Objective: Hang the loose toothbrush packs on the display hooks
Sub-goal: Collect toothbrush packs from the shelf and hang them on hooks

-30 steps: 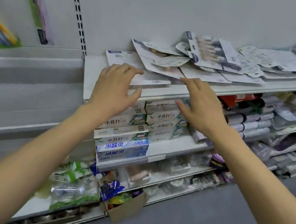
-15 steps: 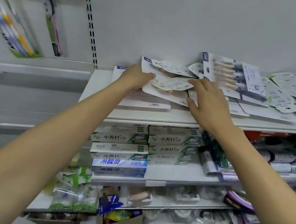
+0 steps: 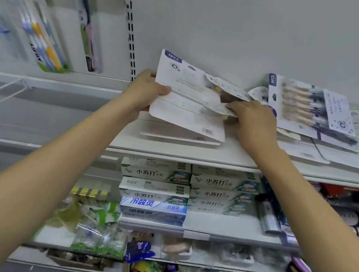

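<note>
Shelf (image 3: pixel 228 158), half-hidden toothbrush pack (image 3: pixel 185 104)

Loose toothbrush packs (image 3: pixel 312 111) are piled on the top shelf (image 3: pixel 228 158); toothpaste boxes (image 3: pixel 154 185) are stacked below; hanging packs (image 3: pixel 40 45) are left.

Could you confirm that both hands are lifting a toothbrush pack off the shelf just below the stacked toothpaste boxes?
Not quite. The head view shows the left hand and right hand lifting the pack off the shelf just above the toothpaste boxes, not below them. The rest is right: both hands grip it.
</note>
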